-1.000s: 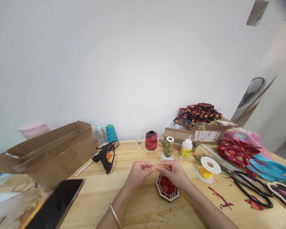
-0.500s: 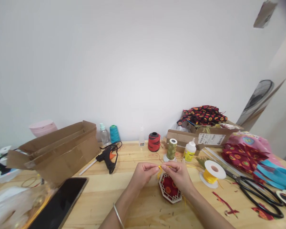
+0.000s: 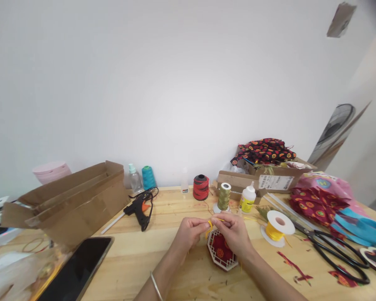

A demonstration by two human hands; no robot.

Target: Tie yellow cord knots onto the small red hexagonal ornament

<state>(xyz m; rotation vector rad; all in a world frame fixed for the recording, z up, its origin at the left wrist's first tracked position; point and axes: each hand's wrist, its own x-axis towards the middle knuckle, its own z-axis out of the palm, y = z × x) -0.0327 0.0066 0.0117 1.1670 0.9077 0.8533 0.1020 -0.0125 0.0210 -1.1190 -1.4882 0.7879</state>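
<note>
Cord [image 3: 210,228], thin and yellow, is pinched between thumb and fingertips of the left hand [image 3: 190,232] and, just beside that, of the right hand [image 3: 233,234], the two hands nearly meeting above the wooden table [image 3: 134,259]. Just below them is an octagonal, lattice-edged frame [image 3: 219,252] with a dark red centre, partly hidden by the right hand; whether that hand touches it, I cannot tell.

A pale wooden table [image 3: 125,263] bears a cardboard box [image 3: 81,209] and smartphone [image 3: 78,267] at the frame's lower left, a glue gun [image 3: 140,215] left of centre, and yellow-cord spool [image 3: 275,230] and black-handled scissors [image 3: 312,235] lower right.
</note>
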